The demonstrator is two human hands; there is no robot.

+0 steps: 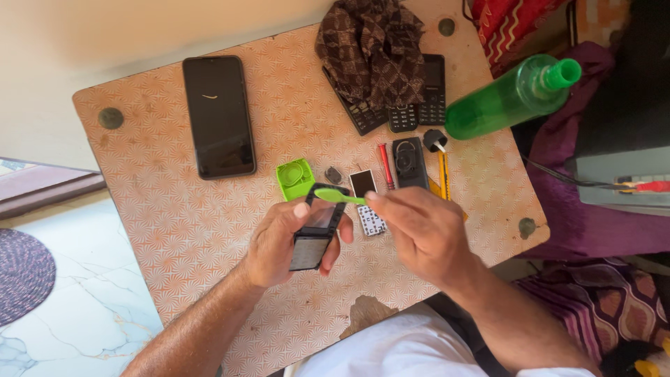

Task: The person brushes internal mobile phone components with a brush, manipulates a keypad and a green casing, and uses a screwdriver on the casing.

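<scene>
Two hands meet over the middle of the small patterned table (174,230). Left hand (279,244) is closed around an opened keypad phone body (315,234), thumb pressed at its top edge, fingers wrapped underneath, so the open face tilts up toward the camera, likely to keep the inside exposed. Right hand (422,234) pinches a green plastic pry tool (338,197) between thumb and forefinger, tip lying across the top of the phone body, at about 12 o'clock of it; held flat and low, seemingly for working the edge.

Parts are laid close at 12 to 1 o'clock of the hands: green square piece (294,179), small dark part (333,174), small screen module (362,183), keypad sheet (372,222) partly under the right fingers, red screwdriver (386,166), black phone shell (409,162), yellow tool (444,174). All within reach, spread singly, probably so nothing gets lost.

Farther at 10 o'clock a black smartphone (218,116) lies screen up. At 12 o'clock a brown patterned cloth (370,49) covers part of two more keypad phones (419,105). Green bottle (513,98) lies on its side at 2 o'clock, at the table edge.
</scene>
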